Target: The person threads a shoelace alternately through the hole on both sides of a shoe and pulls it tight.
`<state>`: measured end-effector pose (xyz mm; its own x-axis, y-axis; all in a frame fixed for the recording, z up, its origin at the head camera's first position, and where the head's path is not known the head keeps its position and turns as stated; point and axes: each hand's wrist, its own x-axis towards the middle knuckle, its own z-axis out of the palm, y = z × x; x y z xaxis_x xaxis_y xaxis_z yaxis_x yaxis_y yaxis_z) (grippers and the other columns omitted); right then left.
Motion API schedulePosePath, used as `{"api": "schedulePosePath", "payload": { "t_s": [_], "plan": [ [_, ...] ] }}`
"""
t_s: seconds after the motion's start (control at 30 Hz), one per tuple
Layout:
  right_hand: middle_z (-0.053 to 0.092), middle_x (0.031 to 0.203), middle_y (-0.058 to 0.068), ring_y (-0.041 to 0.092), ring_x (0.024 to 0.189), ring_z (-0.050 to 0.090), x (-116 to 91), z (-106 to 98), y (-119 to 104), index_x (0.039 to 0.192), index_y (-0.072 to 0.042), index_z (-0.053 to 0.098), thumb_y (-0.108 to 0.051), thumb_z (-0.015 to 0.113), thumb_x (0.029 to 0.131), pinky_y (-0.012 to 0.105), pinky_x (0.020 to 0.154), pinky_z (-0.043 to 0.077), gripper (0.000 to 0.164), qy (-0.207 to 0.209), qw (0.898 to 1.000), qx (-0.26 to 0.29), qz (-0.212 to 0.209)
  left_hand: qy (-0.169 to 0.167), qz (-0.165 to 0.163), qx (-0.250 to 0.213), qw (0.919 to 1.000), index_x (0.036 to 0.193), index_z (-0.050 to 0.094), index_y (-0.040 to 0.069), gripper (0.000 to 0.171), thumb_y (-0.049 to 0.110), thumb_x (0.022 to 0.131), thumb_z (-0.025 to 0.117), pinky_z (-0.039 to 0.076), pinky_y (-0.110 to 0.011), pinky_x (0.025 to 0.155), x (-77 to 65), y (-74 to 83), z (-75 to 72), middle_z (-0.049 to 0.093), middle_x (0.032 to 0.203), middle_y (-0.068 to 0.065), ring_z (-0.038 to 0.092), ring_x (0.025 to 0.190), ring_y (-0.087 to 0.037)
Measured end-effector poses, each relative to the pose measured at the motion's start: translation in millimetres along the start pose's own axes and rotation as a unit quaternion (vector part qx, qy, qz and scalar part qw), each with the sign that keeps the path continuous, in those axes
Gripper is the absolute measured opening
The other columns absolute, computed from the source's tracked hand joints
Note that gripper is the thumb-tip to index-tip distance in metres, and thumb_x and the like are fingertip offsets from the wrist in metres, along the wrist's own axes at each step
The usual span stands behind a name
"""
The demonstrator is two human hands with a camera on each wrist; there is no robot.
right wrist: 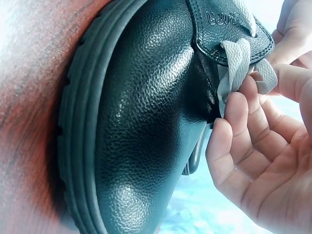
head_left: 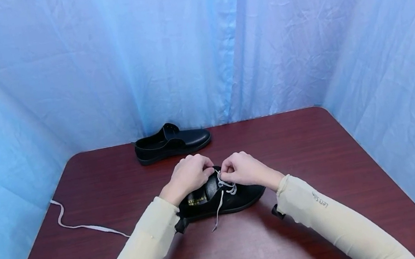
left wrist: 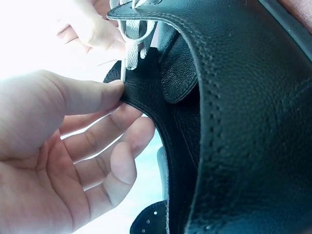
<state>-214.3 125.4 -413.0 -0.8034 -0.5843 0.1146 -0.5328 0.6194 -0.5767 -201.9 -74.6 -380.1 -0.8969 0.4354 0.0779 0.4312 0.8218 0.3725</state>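
A black leather shoe (head_left: 250,193) lies on the table with its toe to the right, and a pale flat shoelace (head_left: 220,207) runs through its eyelets. One lace end hangs down the near side. My left hand (head_left: 191,172) is at the far eyelet flap; in the left wrist view its thumb (left wrist: 100,95) pinches a narrow lace end against that flap. Across the shoe opening, my right hand (head_left: 246,169) pinches the lace between thumb and forefinger. In the right wrist view a lace loop (right wrist: 265,78) shows beside these fingertips, which are partly hidden.
Another black shoe (head_left: 192,137), with no lace in it, stands at the back of the reddish-brown table (head_left: 293,144). A loose pale lace (head_left: 85,226) trails over the left edge, partly behind my left sleeve. Blue curtains (head_left: 188,52) enclose the back and sides.
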Motion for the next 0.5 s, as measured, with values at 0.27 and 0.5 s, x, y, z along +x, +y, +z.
{"api": "schedulePosePath", "payload": {
  "t_s": [0.27, 0.5],
  "plan": [
    [0.055, 0.057, -0.016, 0.004, 0.055, 0.050, 1.4, 1.8, 0.1, 0.074, -0.020, 0.073, -0.010, 0.067, 0.085, 0.025, 0.059, 0.045, 0.016, -0.004, 1.000, -0.006, -0.004, 0.013, 0.016, 0.003, 0.9998, 0.097, 0.079, 0.011, 0.010, 0.016, 0.092, 0.072, 0.055, -0.041, 0.071, -3.4, 1.3, -0.8, 0.075, 0.091, -0.001, 0.070, 0.078, -0.026],
    [0.056, 0.058, -0.015, 0.003, 0.055, 0.050, 1.5, 2.1, -2.0, 0.075, -0.020, 0.074, -0.011, 0.067, 0.086, 0.024, 0.059, 0.044, 0.016, -0.008, 1.000, -0.010, 0.003, 0.006, 0.007, 0.004, 1.0000, 0.096, 0.079, 0.014, 0.008, 0.018, 0.093, 0.073, 0.055, -0.042, 0.073, -2.5, 2.0, -0.5, 0.075, 0.092, 0.000, 0.070, 0.079, -0.026]
  ]
}}
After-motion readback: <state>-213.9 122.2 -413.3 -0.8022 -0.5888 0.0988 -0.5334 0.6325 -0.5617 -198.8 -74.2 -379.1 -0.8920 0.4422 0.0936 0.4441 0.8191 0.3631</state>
